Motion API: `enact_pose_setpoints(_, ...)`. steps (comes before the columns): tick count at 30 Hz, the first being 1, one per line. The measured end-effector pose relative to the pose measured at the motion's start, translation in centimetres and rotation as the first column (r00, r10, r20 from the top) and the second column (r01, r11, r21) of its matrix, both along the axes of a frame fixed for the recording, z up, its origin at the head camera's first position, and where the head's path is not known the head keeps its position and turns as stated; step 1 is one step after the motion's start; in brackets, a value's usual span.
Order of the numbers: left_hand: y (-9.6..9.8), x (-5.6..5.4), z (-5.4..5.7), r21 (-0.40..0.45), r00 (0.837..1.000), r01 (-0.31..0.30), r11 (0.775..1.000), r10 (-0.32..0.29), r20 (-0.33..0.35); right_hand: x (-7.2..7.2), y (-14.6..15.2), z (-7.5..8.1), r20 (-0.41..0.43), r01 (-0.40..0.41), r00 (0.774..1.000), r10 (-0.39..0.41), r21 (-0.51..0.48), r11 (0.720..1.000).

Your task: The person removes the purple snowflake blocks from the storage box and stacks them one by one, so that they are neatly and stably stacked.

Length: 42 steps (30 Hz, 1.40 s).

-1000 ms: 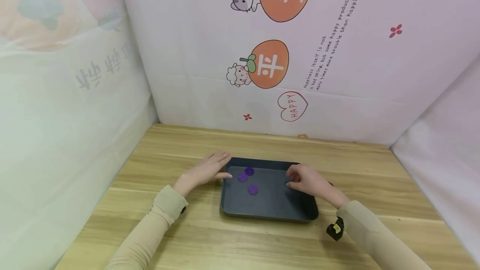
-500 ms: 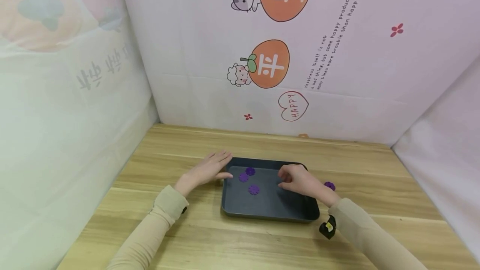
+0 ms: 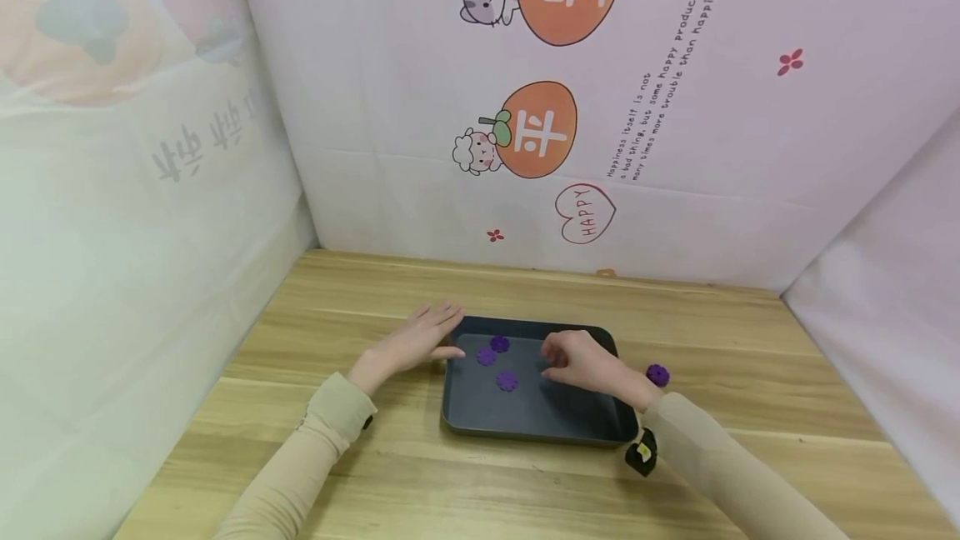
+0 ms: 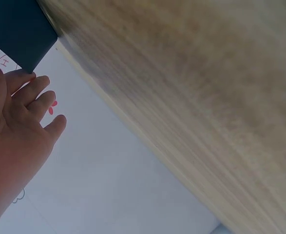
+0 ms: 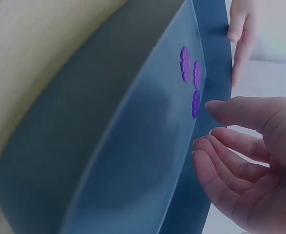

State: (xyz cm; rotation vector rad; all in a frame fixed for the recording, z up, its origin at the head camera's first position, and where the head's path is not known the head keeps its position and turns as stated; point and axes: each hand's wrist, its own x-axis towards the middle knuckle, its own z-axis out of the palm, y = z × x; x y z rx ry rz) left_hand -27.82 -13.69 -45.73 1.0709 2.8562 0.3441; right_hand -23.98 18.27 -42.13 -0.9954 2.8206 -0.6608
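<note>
A dark grey rectangular tray (image 3: 540, 438) lies on the wooden table. Three purple flower-shaped notched discs sit in its left half: one disc (image 3: 507, 381) nearer the front, another disc (image 3: 486, 355) by the left side and a darker disc (image 3: 500, 343) behind it. My left hand (image 3: 417, 342) rests at the tray's back left corner, fingers straight along the side and thumb over the rim. Above the tray's right half hovers my right hand (image 3: 581, 361), fingers bent. In the right wrist view a gap shows between the thumb (image 5: 240, 111) and the fingertips, with nothing in it.
Another dark purple disc (image 3: 657, 375) lies on the table (image 3: 735, 357) to the right of the tray, just beyond my right wrist. A printed white cloth (image 3: 405, 198) hangs behind the table, with more white cloth at both sides.
My right hand has moved left over the tray, towards the discs inside it. The disc right of the tray, mostly hidden earlier, now shows. My left hand stays in place.
</note>
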Motion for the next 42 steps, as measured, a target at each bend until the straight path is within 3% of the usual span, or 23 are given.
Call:
enact_pose_setpoints(26, 0.1, 0.6, 0.7, 0.039, 1.0, 0.016, 0.999, -0.017, 0.006, -0.1, -2.8, -0.8, 0.05, -0.083, 0.995, 0.082, 0.015, 0.996)
enact_pose_setpoints(42, 0.1, 0.7, 0.9, 0.036, 1.0, 0.008, 0.999, -0.009, 0.021, -0.4, -4.6, -0.9, 0.082, -0.083, 0.994, 0.078, 0.066, 0.994)
